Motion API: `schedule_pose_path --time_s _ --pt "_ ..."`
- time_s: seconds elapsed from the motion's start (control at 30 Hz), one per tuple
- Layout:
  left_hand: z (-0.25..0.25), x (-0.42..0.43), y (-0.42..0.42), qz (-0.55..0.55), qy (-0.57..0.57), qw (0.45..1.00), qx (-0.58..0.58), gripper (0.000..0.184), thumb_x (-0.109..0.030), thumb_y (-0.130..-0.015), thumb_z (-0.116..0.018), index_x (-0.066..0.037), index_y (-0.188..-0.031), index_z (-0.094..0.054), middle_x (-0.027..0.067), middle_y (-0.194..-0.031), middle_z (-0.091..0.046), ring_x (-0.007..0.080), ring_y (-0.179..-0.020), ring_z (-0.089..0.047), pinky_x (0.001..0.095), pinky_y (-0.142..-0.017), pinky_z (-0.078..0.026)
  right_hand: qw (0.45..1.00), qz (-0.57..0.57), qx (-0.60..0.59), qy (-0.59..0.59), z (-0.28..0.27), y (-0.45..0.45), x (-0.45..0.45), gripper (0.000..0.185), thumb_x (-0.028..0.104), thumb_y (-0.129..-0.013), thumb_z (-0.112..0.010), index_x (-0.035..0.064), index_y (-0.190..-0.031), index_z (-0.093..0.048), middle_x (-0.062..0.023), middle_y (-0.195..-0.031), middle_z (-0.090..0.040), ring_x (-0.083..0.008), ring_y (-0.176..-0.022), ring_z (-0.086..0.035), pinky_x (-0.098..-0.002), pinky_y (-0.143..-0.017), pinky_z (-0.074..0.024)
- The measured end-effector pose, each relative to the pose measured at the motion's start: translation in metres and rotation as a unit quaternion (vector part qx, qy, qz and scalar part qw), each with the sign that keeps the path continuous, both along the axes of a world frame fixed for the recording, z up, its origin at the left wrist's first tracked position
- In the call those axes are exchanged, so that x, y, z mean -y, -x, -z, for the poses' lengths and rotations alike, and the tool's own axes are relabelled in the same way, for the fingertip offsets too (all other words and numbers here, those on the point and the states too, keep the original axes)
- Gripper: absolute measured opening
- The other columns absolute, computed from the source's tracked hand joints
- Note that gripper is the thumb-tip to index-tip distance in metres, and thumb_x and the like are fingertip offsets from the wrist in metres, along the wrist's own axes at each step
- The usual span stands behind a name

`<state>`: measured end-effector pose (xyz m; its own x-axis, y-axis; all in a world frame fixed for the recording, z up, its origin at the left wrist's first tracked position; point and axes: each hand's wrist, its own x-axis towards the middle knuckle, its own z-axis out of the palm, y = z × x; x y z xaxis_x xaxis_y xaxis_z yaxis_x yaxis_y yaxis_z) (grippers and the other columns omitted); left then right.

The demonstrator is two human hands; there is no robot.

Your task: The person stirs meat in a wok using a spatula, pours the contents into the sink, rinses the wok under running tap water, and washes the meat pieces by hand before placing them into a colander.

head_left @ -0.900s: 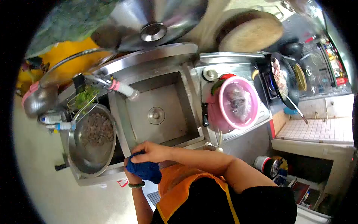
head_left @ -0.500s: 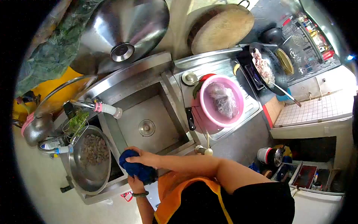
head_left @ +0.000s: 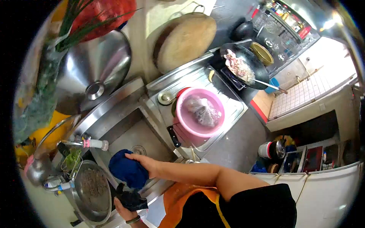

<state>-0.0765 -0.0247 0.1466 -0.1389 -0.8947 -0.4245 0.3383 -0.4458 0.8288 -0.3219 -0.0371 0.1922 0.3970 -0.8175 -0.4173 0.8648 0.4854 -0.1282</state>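
Observation:
Over the near edge of the steel sink [head_left: 125, 131], my right hand [head_left: 146, 163] is closed on a bunched blue cloth [head_left: 127, 169]. Lower down, my left hand [head_left: 123, 209], with a dark band at its wrist, grips a crumpled black cloth [head_left: 131, 199]. The two cloths lie close together, and I cannot tell whether they touch. Left of them stands a steel basin [head_left: 104, 209] holding many small grey-brown pieces [head_left: 93, 188], which I cannot make out.
A pink basin [head_left: 220, 123] with a plastic-wrapped bundle [head_left: 201, 112] stands on the drainboard, a black-handled knife [head_left: 173, 136] beside it. A wok [head_left: 253, 64] with meat sits on the stove. Behind are a round chopping board [head_left: 188, 43] and a large steel lid [head_left: 110, 60].
The blue and black cloths, bunched together between both hands before, have come apart, one in each hand. My view has turned, so the surroundings sit further left.

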Motion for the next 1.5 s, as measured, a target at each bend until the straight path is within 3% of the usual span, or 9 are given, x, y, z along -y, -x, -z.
schedule_pose_path --time_s 0.3,0.5,0.6,0.7,0.83,0.93,1.17,1.37,1.5 --pt "-0.049 -0.041 0.082 0.216 0.232 0.944 0.093 0.066 -0.044 -0.089 -0.057 0.002 -0.132 -0.038 0.0151 -0.124 -0.049 0.0248 -0.107 -0.054 0.0357 -0.092 -0.044 0.882 0.031 -0.402 0.245 -0.08 0.061 -0.069 0.056 0.042 -0.088 -0.062 0.0017 -0.126 -0.05 -0.0131 -0.12 -0.057 -0.0238 -0.109 -0.055 -0.0313 -0.092 -0.0434" --pt "-0.028 -0.099 0.167 0.192 0.149 0.97 0.015 0.063 -0.048 -0.088 -0.055 -0.004 -0.132 -0.041 0.0137 -0.121 -0.054 0.0294 -0.105 -0.057 0.0436 -0.09 -0.049 0.411 0.141 -0.753 0.494 -0.112 0.176 -0.161 0.062 0.045 -0.082 -0.065 0.0096 -0.13 -0.05 -0.0229 -0.14 -0.035 -0.0406 -0.125 -0.039 -0.046 -0.102 -0.0327" --pt "-0.052 -0.154 0.251 0.164 0.068 0.979 -0.101 0.06 -0.047 -0.09 -0.051 -0.005 -0.131 -0.044 0.0129 -0.121 -0.056 0.0312 -0.106 -0.058 0.0454 -0.09 -0.049 0.635 0.178 -0.718 0.222 -0.083 0.305 -0.273 0.04 0.033 -0.084 -0.066 0.0064 -0.113 -0.062 -0.0146 -0.116 -0.06 -0.025 -0.105 -0.059 -0.0359 -0.09 -0.0457" --pt "-0.022 -0.193 0.301 0.237 0.121 0.963 -0.045 0.056 -0.041 -0.09 -0.054 -0.006 -0.132 -0.043 0.0117 -0.122 -0.056 0.0309 -0.108 -0.057 0.0463 -0.094 -0.047 0.603 0.378 -0.688 -0.142 -0.005 0.458 -0.414 0.026 0.028 -0.089 -0.061 0.0095 -0.107 -0.064 -0.0026 -0.085 -0.064 -0.0159 -0.07 -0.061 -0.0296 -0.066 -0.0495" --pt "-0.015 -0.238 0.386 0.315 0.175 0.932 0.04 0.048 -0.025 -0.086 -0.06 -0.006 -0.128 -0.046 0.0106 -0.118 -0.057 0.0281 -0.108 -0.056 0.0443 -0.094 -0.047 0.641 0.635 -0.408 -0.142 0.018 0.625 -0.55 0.049 0.041 -0.089 -0.061 0.0114 -0.124 -0.044 -0.0101 -0.117 -0.052 -0.0235 -0.106 -0.053 -0.0382 -0.085 -0.0477" --pt "-0.054 -0.263 0.459 0.261 -0.056 0.957 -0.108 0.04 -0.018 -0.085 -0.059 -0.006 -0.122 -0.05 0.0096 -0.115 -0.058 0.0263 -0.107 -0.057 0.0408 -0.093 -0.047 0.714 0.564 -0.414 -0.031 -0.006 0.686 -0.538 0.048 0.041 -0.089 -0.06 0.0095 -0.122 -0.045 -0.0128 -0.111 -0.058 -0.0258 -0.101 -0.059 -0.0403 -0.083 -0.0517" --pt "-0.037 -0.27 0.507 0.305 -0.097 0.934 -0.159 0.044 -0.017 -0.083 -0.065 -0.009 -0.123 -0.049 0.0074 -0.114 -0.059 0.0256 -0.106 -0.058 0.0408 -0.092 -0.049 0.524 0.454 -0.711 -0.118 -0.15 0.753 -0.52 0.032 0.028 -0.088 -0.062 0.0023 -0.105 -0.054 -0.0138 -0.082 -0.065 -0.0224 -0.06 -0.067 -0.0295 -0.053 -0.0564" --pt "-0.006 -0.259 0.52 0.291 -0.134 0.936 -0.143 0.043 -0.014 -0.085 -0.063 -0.009 -0.125 -0.049 0.0056 -0.114 -0.058 0.0234 -0.105 -0.058 0.0396 -0.093 -0.048 0.475 0.426 -0.752 -0.165 -0.169 0.801 -0.51 0.021 0.022 -0.086 -0.063 0.0034 -0.096 -0.062 -0.0105 -0.079 -0.065 -0.018 -0.061 -0.065 -0.0271 -0.052 -0.0554" --pt "-0.011 -0.249 0.522 0.284 -0.117 0.946 -0.106 0.041 -0.013 -0.086 -0.061 -0.008 -0.125 -0.049 0.0059 -0.114 -0.058 0.0224 -0.105 -0.058 0.0386 -0.093 -0.048 0.596 0.465 -0.646 -0.106 -0.093 0.829 -0.479 0.025 0.022 -0.086 -0.061 0.0009 -0.1 -0.062 -0.014 -0.087 -0.065 -0.0231 -0.072 -0.067 -0.0309 -0.062 -0.0582"
